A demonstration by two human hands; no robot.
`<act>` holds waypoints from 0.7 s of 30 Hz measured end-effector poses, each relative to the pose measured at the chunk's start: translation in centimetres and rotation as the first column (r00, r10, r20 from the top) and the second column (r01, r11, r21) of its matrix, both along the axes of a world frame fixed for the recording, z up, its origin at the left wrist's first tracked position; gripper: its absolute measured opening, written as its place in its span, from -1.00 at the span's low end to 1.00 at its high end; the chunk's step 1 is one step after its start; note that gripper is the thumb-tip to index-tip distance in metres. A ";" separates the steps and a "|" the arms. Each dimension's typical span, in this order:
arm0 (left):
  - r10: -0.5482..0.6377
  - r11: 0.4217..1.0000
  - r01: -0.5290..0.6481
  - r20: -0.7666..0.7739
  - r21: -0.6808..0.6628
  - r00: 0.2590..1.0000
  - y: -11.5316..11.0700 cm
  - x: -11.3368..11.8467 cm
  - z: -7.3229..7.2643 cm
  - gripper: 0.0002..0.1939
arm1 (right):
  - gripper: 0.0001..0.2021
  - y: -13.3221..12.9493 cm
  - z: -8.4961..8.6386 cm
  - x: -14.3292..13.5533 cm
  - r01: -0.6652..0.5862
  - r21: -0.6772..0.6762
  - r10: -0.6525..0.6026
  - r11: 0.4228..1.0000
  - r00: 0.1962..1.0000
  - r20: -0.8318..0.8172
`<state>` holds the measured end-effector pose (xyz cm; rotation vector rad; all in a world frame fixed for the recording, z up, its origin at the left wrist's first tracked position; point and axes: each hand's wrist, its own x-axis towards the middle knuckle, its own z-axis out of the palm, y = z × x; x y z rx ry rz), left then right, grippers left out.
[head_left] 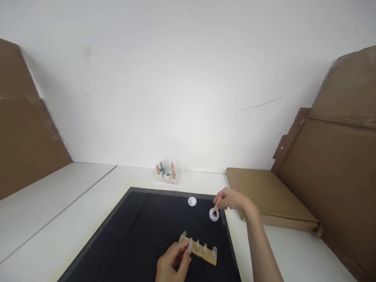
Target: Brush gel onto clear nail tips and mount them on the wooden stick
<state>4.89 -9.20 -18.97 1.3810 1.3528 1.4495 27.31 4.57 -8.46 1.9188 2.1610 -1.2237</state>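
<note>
left hand (171,263) at the bottom centre, thumb and finger pinched on a clear tip (190,244), second from left on the tan strip (201,253)! more clear tips (205,249) line that strip toward the lower right. above, right of centre, a white jar (214,218) sits on the black mat (141,227), and over it the right hand (231,198) grips a peach handle (217,204), lower end at the jar's mouth; touching inside or not, i cannot tell. white lid (192,201) just left. farther back, a flat cardboard box (261,188) at right, small bottles (173,180) near the white wall (188,98).
</note>
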 end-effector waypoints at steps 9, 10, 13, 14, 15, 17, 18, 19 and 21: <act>-0.073 0.995 0.058 0.181 0.087 0.981 3.6 -2.1 13.7 -0.82 | -0.75 -1.8 1.7 -0.2 0.031 0.132 -0.016 0.991 0.994 -0.107; -0.084 0.993 0.064 0.201 0.101 0.976 4.0 -2.2 15.1 -0.82 | -0.76 -2.3 2.4 -0.2 0.036 0.169 -0.013 0.985 0.991 -0.132; -0.111 0.985 0.073 0.254 0.156 0.961 4.8 -2.3 18.6 -0.86 | -0.79 -4.1 4.5 -0.2 0.076 0.289 -0.014 0.954 0.977 -0.211; -0.125 0.982 0.080 0.268 0.174 0.955 5.0 -2.2 19.6 -0.86 | -0.78 -4.8 5.3 -0.3 0.097 0.333 -0.013 0.938 0.969 -0.245; -0.143 0.977 0.090 0.277 0.195 0.950 5.2 -2.2 20.3 -0.87 | -0.78 -5.4 6.1 -0.4 0.122 0.379 -0.008 0.918 0.958 -0.288; -0.188 0.967 0.127 0.282 0.220 0.941 5.5 -2.2 21.5 -0.88 | -0.74 -6.6 7.5 -0.8 0.186 0.471 0.015 0.862 0.920 -0.391; -0.206 0.963 0.143 0.286 0.227 0.936 5.5 -2.2 21.8 -0.90 | -0.72 -7.2 8.1 -1.1 0.230 0.512 0.031 0.828 0.892 -0.451; -0.223 0.960 0.158 0.289 0.231 0.931 5.6 -2.2 22.0 -0.91 | -0.70 -7.7 8.7 -1.3 0.277 0.542 0.051 0.794 0.857 -0.513; -0.251 0.955 0.188 0.293 0.227 0.923 5.7 -2.3 22.0 -0.92 | -0.66 -8.4 9.5 -1.8 0.380 0.572 0.095 0.727 0.769 -0.632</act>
